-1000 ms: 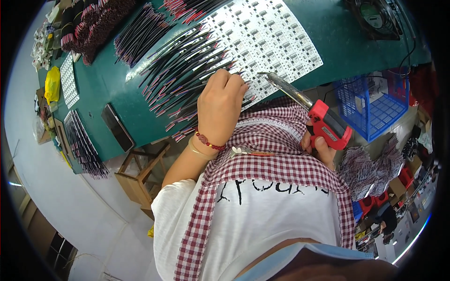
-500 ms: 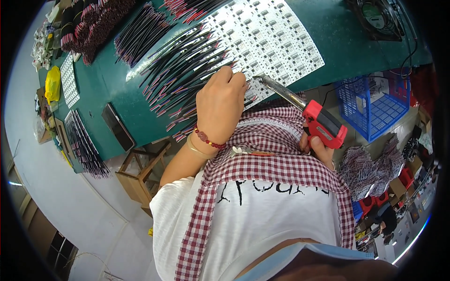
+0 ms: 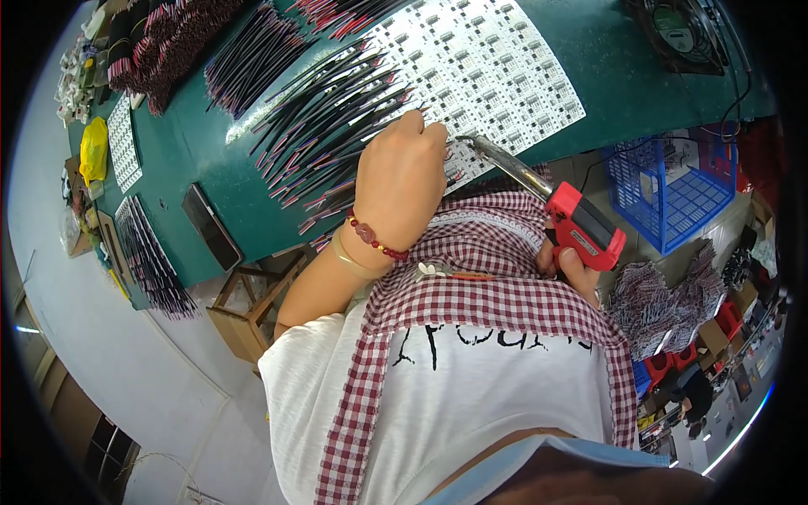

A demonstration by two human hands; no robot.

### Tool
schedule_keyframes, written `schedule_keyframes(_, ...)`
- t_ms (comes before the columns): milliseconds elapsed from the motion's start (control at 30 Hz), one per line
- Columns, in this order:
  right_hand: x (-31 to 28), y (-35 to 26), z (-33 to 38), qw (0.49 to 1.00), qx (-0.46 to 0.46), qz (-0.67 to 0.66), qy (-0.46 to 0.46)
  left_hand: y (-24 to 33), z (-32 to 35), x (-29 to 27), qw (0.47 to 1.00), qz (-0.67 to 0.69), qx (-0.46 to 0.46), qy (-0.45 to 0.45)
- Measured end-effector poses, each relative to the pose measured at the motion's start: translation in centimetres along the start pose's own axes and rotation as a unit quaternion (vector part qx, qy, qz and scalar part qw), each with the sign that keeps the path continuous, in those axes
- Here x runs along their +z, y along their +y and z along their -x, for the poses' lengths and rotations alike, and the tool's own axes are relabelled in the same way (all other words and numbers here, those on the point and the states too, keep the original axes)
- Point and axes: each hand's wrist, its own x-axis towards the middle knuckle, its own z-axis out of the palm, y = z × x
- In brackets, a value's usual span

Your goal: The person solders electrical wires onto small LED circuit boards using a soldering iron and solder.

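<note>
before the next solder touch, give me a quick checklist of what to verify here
1. Right hand grips the red soldering gun: ok.
2. Metal tip sits over the white circuit panel: ok.
3. Left hand rests on the panel by the tip: ok.
4. Wire pinched in the left fingers: cannot tell, hidden.
5. Tip clear of the left fingers: cannot tell, very close.
6. Spare wires lie beside the left hand: ok.

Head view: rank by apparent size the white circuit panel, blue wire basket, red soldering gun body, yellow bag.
1. white circuit panel
2. blue wire basket
3. red soldering gun body, held in the right hand
4. yellow bag; it lies near the rim, so fisheye shrinkage makes this rank unsure.
</note>
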Motion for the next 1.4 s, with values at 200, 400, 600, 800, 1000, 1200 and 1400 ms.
schedule_keyframes(200,-0.1,-0.1,-0.1,1.0,-0.005,0.017,-0.006,-0.4,-0.3,0.0,1.0,0.007,0.013,0.002)
schedule_keyframes(400,0.0,-0.2,-0.1,0.999,0.01,0.04,-0.013,-0.4,-0.5,0.1,1.0,-0.001,0.018,-0.004)
schedule_keyframes(600,0.3,-0.4,0.2,1.0,-0.024,-0.001,0.015,-0.6,-0.5,0.0,1.0,-0.003,0.023,-0.002)
schedule_keyframes(800,-0.2,-0.1,0.1,1.0,-0.023,0.002,0.006,-0.7,-0.4,-0.2,1.0,-0.006,0.016,-0.009)
schedule_keyframes(1000,-0.3,-0.2,0.2,1.0,-0.02,0.009,0.001,-0.2,-0.1,-0.3,1.0,-0.013,-0.006,-0.01)
schedule_keyframes(1200,-0.9,0.5,0.3,1.0,-0.016,0.007,-0.01,-0.1,0.1,0.4,1.0,0.009,-0.012,0.014)
schedule_keyframes(1400,-1.0,0.9,0.3,1.0,-0.014,0.011,-0.01,-0.1,0.1,0.4,1.0,0.005,-0.003,0.016)
